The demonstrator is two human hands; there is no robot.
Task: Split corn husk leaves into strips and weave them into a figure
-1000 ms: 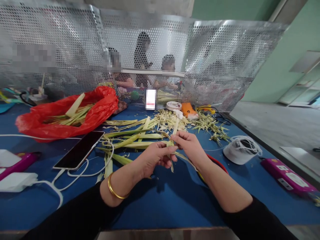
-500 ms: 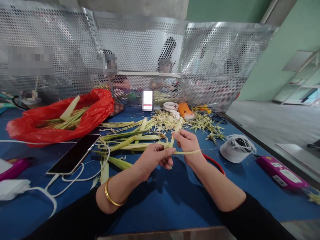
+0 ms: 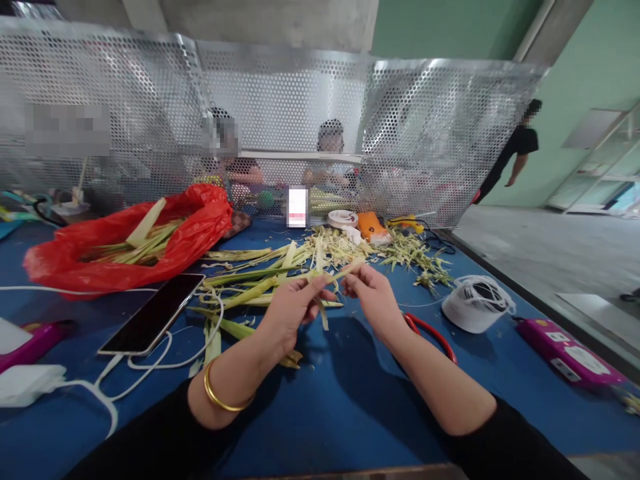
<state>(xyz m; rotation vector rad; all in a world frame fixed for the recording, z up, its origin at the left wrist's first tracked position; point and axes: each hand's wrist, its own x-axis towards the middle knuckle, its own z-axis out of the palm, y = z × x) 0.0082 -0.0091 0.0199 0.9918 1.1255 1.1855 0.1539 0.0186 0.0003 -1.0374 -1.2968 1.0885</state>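
Observation:
Both hands are together over the front middle of the table, with a folded pale-green leaf strip [image 3: 345, 270] between them. My left hand [image 3: 293, 310] pinches it between thumb and fingers; one narrow end hangs below the fingertips. My right hand [image 3: 373, 293] is closed at the strip's other end, its fingertips partly hidden. Just behind the hands lie long green and yellowish leaves [image 3: 260, 288]. Red scissor-like handles [image 3: 440, 335] show beside my right forearm, the rest hidden under it.
A red plastic bag [image 3: 125, 267] of leaves and a dark phone [image 3: 153, 313] with white cables are at left. Leaf scraps [image 3: 345, 243] lie behind. A white string roll [image 3: 467, 313] and purple power strip [image 3: 567, 350] are at right. Beyond the perforated screen [image 3: 280, 100] sit people; another stands at right.
The leaf strip, which stood upright from my fingers, now lies flatter between my hands with an end hanging down. My left hand moved slightly left. A person has appeared at far right.

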